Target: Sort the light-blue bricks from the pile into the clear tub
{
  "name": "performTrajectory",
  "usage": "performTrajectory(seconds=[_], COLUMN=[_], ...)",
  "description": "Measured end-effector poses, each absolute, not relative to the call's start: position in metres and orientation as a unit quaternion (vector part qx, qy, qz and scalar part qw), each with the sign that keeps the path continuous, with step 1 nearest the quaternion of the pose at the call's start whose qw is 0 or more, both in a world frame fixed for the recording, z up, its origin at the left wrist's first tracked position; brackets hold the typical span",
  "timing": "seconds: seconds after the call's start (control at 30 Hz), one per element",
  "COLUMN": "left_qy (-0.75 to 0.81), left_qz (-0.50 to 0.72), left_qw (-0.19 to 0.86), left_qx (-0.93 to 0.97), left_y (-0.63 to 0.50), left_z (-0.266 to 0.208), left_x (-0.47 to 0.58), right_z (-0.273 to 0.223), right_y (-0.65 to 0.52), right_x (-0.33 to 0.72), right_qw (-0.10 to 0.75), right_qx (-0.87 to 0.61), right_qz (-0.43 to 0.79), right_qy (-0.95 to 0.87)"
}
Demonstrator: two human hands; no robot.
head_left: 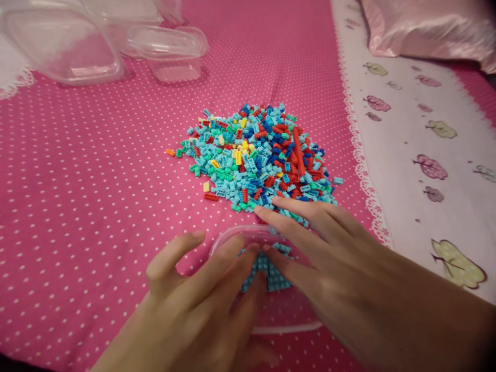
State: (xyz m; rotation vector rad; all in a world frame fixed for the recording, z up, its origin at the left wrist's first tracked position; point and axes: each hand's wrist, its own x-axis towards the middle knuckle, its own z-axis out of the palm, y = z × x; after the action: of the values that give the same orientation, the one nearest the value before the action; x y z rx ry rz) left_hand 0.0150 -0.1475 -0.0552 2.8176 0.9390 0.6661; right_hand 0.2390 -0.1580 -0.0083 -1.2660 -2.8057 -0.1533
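Observation:
A shallow clear plastic container point(289, 312) lies in front of me, partly covered by both hands. On it are teal studded toy bricks point(278, 279), set close together in a flat block. My left hand point(205, 294) reaches over from the left, its fingers apart and several fingertips on or just above the teal bricks. From the right comes my right hand point(333, 258), fingers spread. Its thumb is at the upper part of the teal block, while two fingertips extend past the container's far rim to the near edge of a brick pile point(256, 155). No brick shows in either grasp.
The loose pile mixes light blue, dark blue, red, green and yellow bricks, with a long red piece point(298, 151) on top. Clear plastic containers point(174, 67) stand at the back left. Pink dotted cloth point(96, 181) lies underneath. A shiny pink pillow point(430, 28) is at the back right.

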Motion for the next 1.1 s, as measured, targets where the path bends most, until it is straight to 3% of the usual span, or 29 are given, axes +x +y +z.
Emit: performTrajectory(seconds=[1.1], left_qy=[0.289], left_qz=[0.205], left_qw=[0.006], left_qx=[0.935], left_y=[-0.147], left_z=[-0.055], left_x=[0.024], right_z=[-0.010], right_y=[-0.158], right_x=[0.241], right_qw=[0.026], right_qx=[-0.440], right_qz=[-0.067], right_qy=[-0.895])
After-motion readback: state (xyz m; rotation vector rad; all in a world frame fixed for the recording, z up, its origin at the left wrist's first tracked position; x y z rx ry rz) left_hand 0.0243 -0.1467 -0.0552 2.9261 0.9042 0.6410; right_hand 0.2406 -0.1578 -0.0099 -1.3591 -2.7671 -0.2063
